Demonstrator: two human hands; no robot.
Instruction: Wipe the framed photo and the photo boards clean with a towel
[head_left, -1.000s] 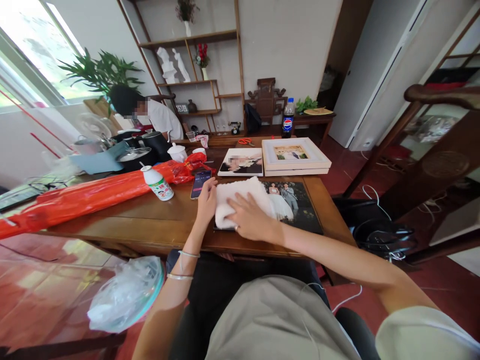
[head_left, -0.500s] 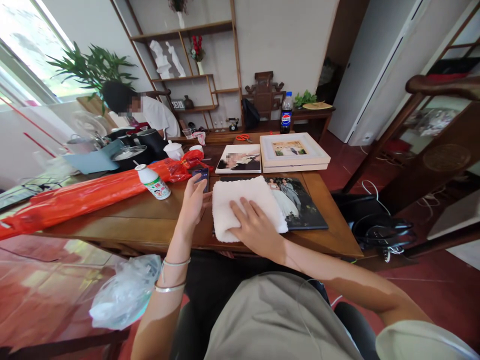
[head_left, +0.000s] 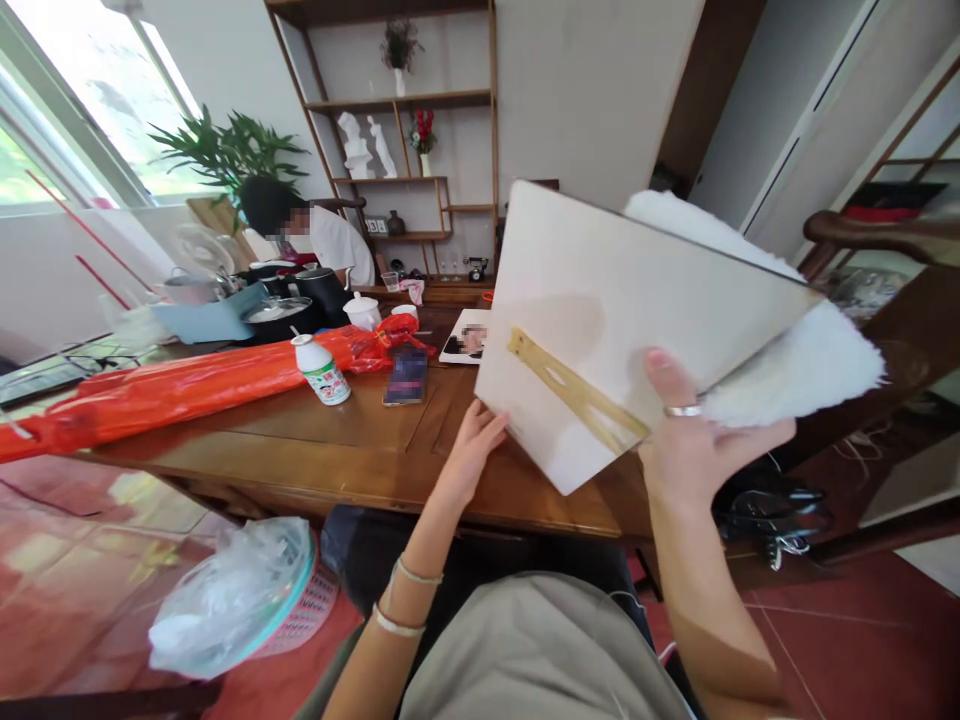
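A photo panel (head_left: 555, 260) is raised off the table and tilted, its pale back towards me. A gold-coloured stand strip (head_left: 574, 390) lies across that back. My right hand (head_left: 690, 440) is closed on the panel's right side, thumb on the back, with a fluffy white cloth (head_left: 802, 370) held behind the edge. At the lower left corner, my left hand (head_left: 472, 450) grips the edge with its fingers. The printed side faces away, hidden. A small photo board (head_left: 465, 340) lies beyond, partly covered by the raised panel.
On the wooden table (head_left: 360, 450) are a phone (head_left: 405, 377), a white drink bottle (head_left: 322, 370) and a long red plastic-wrapped bundle (head_left: 187, 375). A bag-lined basket (head_left: 300, 600) stands on the floor. Another person (head_left: 330, 240) sits across, near a shelf.
The photo panel has been lifted from the table and turned back side towards me. My right hand has gone from pressing the cloth on it to holding both; my left hand now grips a corner.
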